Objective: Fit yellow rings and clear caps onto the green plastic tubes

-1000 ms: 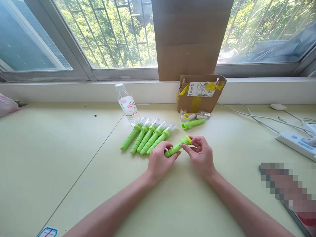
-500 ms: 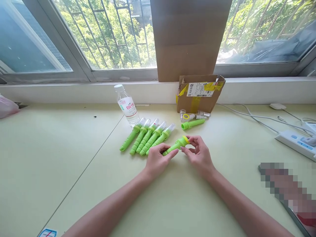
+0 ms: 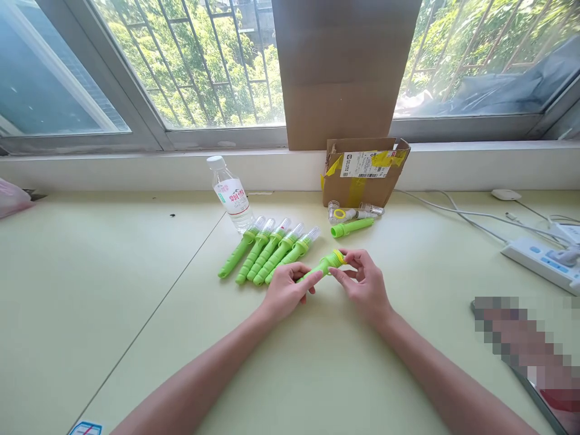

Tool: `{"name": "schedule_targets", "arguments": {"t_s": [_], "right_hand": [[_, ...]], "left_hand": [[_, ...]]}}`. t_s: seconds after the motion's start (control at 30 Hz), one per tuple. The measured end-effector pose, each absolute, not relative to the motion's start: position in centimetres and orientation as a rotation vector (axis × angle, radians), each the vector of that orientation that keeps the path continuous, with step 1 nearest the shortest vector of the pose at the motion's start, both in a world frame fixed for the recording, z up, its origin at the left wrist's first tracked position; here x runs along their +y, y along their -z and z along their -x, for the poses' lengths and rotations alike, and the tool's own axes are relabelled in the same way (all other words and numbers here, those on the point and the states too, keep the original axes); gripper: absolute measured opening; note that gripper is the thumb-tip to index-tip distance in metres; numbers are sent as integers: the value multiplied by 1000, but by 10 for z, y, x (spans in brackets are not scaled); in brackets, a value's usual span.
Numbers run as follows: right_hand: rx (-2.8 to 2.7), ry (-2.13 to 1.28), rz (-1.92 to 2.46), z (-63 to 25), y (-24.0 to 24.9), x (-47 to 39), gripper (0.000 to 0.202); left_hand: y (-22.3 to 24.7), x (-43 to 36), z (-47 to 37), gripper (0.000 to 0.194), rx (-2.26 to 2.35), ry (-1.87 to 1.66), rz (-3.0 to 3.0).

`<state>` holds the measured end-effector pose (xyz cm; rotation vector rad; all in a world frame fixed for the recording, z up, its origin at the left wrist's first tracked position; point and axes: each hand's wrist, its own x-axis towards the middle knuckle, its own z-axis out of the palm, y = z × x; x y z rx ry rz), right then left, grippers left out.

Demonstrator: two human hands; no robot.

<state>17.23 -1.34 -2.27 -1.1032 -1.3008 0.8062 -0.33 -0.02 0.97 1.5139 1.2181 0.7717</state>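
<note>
My left hand (image 3: pixel 286 289) is closed around the lower part of a green plastic tube (image 3: pixel 326 264), which tilts up to the right. At its wide upper end is a yellow ring (image 3: pixel 339 257), pinched by the fingers of my right hand (image 3: pixel 363 279). The ring sits at the tube's mouth; how firmly it is seated I cannot tell. Beyond my left hand lie several green tubes with clear caps (image 3: pixel 272 251), side by side in a slanted row. Behind my right hand lies a loose green tube (image 3: pixel 352 228) with an open threaded end.
Past the loose tube are clear caps (image 3: pixel 372 209), another yellow ring (image 3: pixel 339 214) and small white parts. A cardboard box (image 3: pixel 362 175) stands by the wall. A water bottle (image 3: pixel 233 199) is behind the row. At right are a power strip (image 3: pixel 539 263), cables and a blurred phone-like object (image 3: pixel 534 386).
My left hand has shifted its grip slightly along the green tube. My right fingers stay on the yellow ring, which looks a little more tilted. The whole view has shifted slightly.
</note>
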Motion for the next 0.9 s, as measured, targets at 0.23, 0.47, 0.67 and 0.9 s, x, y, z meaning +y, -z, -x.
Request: {"name": "schedule_targets", "arguments": {"t_s": [0.23,0.47,0.67,0.9], "right_hand": [[-1264,-714,1111,-169,23,-14,27],[-1220,-772,1092,-169,23,-12,28],[-1262,-925,1096,-171,23,-11,39],[-1345,-989,1033,-177,25,-9,34]], "left_hand": [[2,-1,0,34,1345,-1065,-1918],[9,-5,-3,23,1410,-1275,-2064],[4,-5,-2,27,1380,-1142,-1921],[-2,0,2,32,1297,-1026,-1628]]}}
